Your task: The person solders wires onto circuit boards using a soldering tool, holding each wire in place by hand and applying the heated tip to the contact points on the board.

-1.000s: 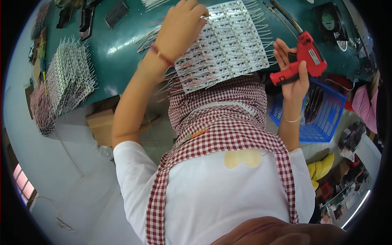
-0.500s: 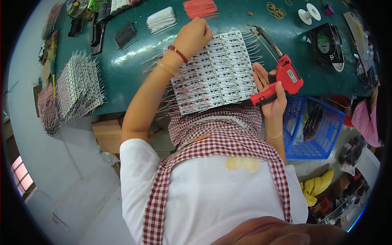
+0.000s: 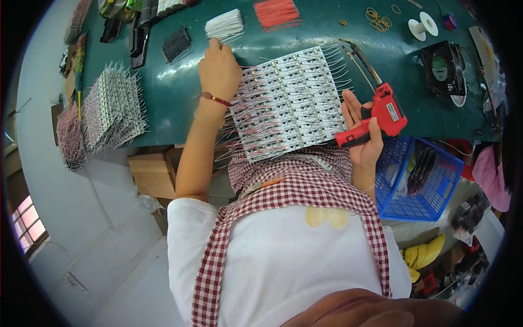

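Head view, from the left: a stack of wired boards (image 3: 114,109) sits at the near edge of the green tabletop (image 3: 163,98), with black wires (image 3: 176,45) farther off. The left hand (image 3: 219,71) reaches far, back upward, wrist nearly straight, its fingers bent together at the near edge of the white wires (image 3: 224,25); whether they pinch one cannot be told. Just right of it, a board sheet (image 3: 294,101) lies partly over the tabletop's near edge, red wires (image 3: 277,14) beyond. The right hand (image 3: 366,131) is turned palm up, fingers loosely gripping a red soldering gun (image 3: 388,111) by its handle, thumb across it, tip pointing far left; the handle's end overlaps the sheet's near right corner. Its white label is too small to read. A blue basket (image 3: 419,212) stands near right; farther are a white spool (image 3: 424,26) and, rightmost, a black fan (image 3: 444,70) with a round green label.
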`<state>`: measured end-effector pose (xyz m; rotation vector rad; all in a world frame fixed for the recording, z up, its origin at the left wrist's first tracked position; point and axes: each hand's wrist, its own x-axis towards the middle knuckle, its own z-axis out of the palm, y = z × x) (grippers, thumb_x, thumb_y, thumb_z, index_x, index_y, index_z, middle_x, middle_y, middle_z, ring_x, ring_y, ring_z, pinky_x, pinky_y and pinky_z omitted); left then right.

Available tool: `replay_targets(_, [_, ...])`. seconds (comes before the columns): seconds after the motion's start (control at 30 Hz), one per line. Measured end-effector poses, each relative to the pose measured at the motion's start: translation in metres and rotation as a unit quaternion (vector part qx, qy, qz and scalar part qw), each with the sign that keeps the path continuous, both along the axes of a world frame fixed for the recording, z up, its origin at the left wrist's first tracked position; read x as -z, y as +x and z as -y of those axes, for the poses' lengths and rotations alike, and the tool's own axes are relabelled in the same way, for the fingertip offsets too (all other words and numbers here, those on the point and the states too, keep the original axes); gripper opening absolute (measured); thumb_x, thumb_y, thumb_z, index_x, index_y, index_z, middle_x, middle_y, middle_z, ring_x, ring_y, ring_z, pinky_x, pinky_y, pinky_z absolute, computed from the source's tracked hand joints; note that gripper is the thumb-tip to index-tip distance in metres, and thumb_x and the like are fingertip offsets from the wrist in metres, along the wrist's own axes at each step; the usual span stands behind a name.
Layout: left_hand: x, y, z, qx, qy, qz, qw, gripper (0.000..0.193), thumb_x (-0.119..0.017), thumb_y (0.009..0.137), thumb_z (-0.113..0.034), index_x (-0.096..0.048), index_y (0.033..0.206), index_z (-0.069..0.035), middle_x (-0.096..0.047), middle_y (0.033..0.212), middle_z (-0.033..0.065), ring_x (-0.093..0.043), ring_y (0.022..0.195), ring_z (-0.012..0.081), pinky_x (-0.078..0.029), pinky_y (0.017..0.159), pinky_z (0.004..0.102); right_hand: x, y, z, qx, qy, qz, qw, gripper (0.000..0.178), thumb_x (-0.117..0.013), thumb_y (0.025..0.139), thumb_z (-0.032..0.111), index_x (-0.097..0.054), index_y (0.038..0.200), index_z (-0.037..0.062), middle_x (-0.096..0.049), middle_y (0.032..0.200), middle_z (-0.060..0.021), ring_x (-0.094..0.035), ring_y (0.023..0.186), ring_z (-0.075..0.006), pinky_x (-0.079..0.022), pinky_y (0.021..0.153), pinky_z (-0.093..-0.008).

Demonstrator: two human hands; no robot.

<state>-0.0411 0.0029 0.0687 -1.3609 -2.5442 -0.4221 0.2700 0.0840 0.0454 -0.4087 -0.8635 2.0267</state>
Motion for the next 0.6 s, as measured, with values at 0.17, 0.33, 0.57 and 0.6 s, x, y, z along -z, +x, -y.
replay_targets(0.17, [-0.017,0.031,-0.029,0.229,0.065,0.151,0.960,0.011,-0.061,0.080,-0.013,-0.060,0.085,-0.003,-0.055,0.092,0.0171,-0.056,0.088,0.0365,-0.049,0.077,0.0433,-0.003,0.000,0.002,-0.004,0.020,-0.010,1.000,0.031,-0.053,0.095,0.024,-0.046,0.117,0.0040,-0.043,0.135,-0.0329,-0.037,0.135,-0.0386,-0.024,0.115,-0.0480])
replay_targets(0.33, [0.030,0.042,-0.056,0.251,0.004,0.217,0.943,0.011,-0.061,0.078,-0.013,-0.060,0.076,-0.002,-0.056,0.089,0.0187,-0.055,0.085,0.0368,-0.048,0.077,0.0433,0.013,0.007,0.011,0.017,-0.015,-0.003,1.000,0.028,-0.052,0.095,0.025,-0.046,0.116,0.0062,-0.045,0.136,-0.0292,-0.036,0.136,-0.0370,-0.021,0.116,-0.0468])
replay_targets(0.57, [0.034,0.045,-0.054,0.290,0.080,0.172,0.938,0.009,-0.058,0.080,-0.009,-0.056,0.078,0.000,-0.055,0.084,0.0179,-0.054,0.083,0.0362,-0.047,0.073,0.0436,0.000,0.006,0.018,0.037,-0.039,-0.008,0.999,0.026,-0.055,0.093,0.016,-0.047,0.115,0.0050,-0.049,0.132,-0.0262,-0.042,0.132,-0.0340,-0.025,0.114,-0.0465])
replay_targets(0.6, [0.033,0.047,-0.058,0.269,0.114,0.151,0.944,0.008,-0.057,0.080,-0.008,-0.055,0.081,0.000,-0.055,0.083,0.0179,-0.054,0.083,0.0361,-0.047,0.072,0.0437,0.003,0.006,0.016,0.042,-0.046,-0.007,0.998,0.025,-0.055,0.093,0.016,-0.047,0.115,0.0056,-0.051,0.131,-0.0259,-0.043,0.131,-0.0338,-0.026,0.114,-0.0460])
